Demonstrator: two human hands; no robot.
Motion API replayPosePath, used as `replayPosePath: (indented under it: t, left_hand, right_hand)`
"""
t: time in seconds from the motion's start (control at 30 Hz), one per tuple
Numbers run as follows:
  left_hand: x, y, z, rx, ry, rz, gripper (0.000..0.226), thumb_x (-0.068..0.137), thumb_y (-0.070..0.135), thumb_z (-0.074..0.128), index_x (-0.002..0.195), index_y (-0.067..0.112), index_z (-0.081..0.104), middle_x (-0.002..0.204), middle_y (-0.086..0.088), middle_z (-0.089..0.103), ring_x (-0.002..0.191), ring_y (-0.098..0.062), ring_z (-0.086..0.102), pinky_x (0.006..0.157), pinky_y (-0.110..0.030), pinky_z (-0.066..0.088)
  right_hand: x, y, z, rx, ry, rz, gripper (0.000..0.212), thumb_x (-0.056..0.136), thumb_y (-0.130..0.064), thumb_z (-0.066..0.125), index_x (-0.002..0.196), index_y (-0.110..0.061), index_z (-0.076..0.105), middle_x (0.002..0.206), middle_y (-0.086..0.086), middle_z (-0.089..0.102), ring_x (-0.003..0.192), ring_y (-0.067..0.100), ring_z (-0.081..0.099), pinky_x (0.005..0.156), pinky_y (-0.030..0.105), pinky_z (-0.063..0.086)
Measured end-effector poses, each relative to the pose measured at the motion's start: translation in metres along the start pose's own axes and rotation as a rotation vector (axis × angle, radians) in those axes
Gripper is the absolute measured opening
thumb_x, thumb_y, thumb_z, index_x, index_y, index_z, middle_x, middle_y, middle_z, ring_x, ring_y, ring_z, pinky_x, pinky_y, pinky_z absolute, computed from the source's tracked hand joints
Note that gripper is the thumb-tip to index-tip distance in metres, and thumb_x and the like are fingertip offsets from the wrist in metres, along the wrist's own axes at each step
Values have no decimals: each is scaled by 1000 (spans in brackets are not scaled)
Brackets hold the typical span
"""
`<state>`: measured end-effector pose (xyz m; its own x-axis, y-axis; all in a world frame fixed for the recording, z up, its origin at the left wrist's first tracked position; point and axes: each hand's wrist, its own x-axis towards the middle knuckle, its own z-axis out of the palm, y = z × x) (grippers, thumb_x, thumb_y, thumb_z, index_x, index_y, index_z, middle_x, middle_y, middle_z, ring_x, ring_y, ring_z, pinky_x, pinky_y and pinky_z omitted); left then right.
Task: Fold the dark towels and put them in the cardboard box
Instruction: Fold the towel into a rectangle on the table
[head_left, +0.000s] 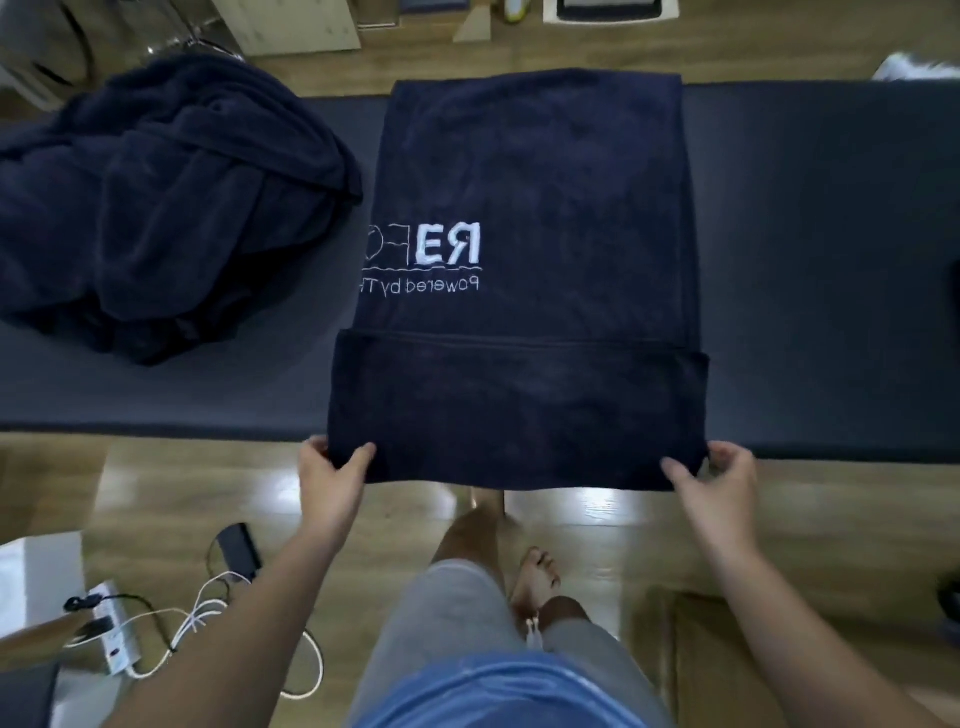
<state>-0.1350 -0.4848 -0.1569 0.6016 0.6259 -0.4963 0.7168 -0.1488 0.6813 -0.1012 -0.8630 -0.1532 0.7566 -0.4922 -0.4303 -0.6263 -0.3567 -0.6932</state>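
A dark navy towel with mirrored white lettering lies spread across the dark table, from its far edge to its near edge. The towel's near end is turned up into a fold that hangs slightly over the table's front edge. My left hand pinches the fold's near left corner. My right hand pinches the near right corner. A heap of crumpled dark towels sits on the table's left part. No cardboard box is plainly visible.
Below the table is wooden floor with my bare feet and legs. A white power strip with cables and a black adapter lie on the floor at lower left. Furniture stands beyond the table's far edge.
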Motion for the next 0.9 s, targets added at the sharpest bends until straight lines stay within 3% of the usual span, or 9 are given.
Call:
replayPosePath:
  t: [0.1,0.27,0.4,0.5,0.63,0.7,0.77,0.83,0.9]
  left_hand:
    - [9,-7,6,-188,-77,-195,50,86,20,73,125,10,44,127,-5,59,109,-21,57,89,-34,42]
    - [14,-9,1,-284,-138,-213,45,87,17,71,127,12,52,118,0,65,102,-17,61,83,-28,42]
    - [4,-9,-16,-264,-220,-176,30,87,21,71,117,15,67,111,0,75,107,-22,68,97,-37,49]
    - [-11,-6,-29,-292,-276,-173,32,88,19,69,120,13,67,110,-3,76,107,-27,69,100,-43,50]
    - [-38,-9,-45,-272,-339,-246,31,89,12,66,118,4,65,101,-11,77,94,-31,71,80,-40,55]
    - [-47,-11,-56,-287,-339,-260,38,89,8,64,127,7,56,109,-15,74,90,-32,70,70,-40,55]
    - [-50,-8,-70,-290,-378,-268,59,91,7,61,144,20,38,129,-12,64,93,-32,68,60,-39,55]
    - [-53,1,-84,-244,-475,-254,75,94,6,57,150,45,24,138,-3,57,86,-28,66,49,-33,52]
    - [-55,15,-94,-218,-565,-253,75,95,2,52,145,54,28,135,-3,60,69,-24,64,40,-28,48]
  right_hand:
    - [0,6,2,197,-156,218,63,80,-10,79,126,-9,37,116,2,52,104,20,55,87,30,40]
    - [11,17,2,227,-212,235,68,81,-10,79,132,-8,34,120,3,52,106,19,54,90,30,41]
    - [7,8,-11,191,-361,201,30,86,-11,70,114,-18,61,97,-8,68,88,10,64,70,23,45]
    - [4,3,-29,151,-392,172,27,86,-11,65,112,-19,68,94,-6,73,90,17,68,73,30,49]
    - [-9,5,-60,12,-453,180,49,82,-25,75,123,-13,51,113,6,66,94,24,66,80,39,53]
    - [-13,6,-78,38,-526,170,75,75,-29,79,137,-26,37,126,4,57,93,19,63,73,35,52]
    - [-14,2,-94,60,-613,160,87,84,-14,73,149,-40,22,133,2,49,92,14,60,68,30,49]
    - [-16,-9,-109,47,-709,154,75,91,1,62,148,-37,32,134,-2,50,93,10,61,67,25,50]
    - [-10,-19,-118,-12,-762,156,53,91,6,56,132,-28,57,129,1,60,94,10,66,66,21,52]
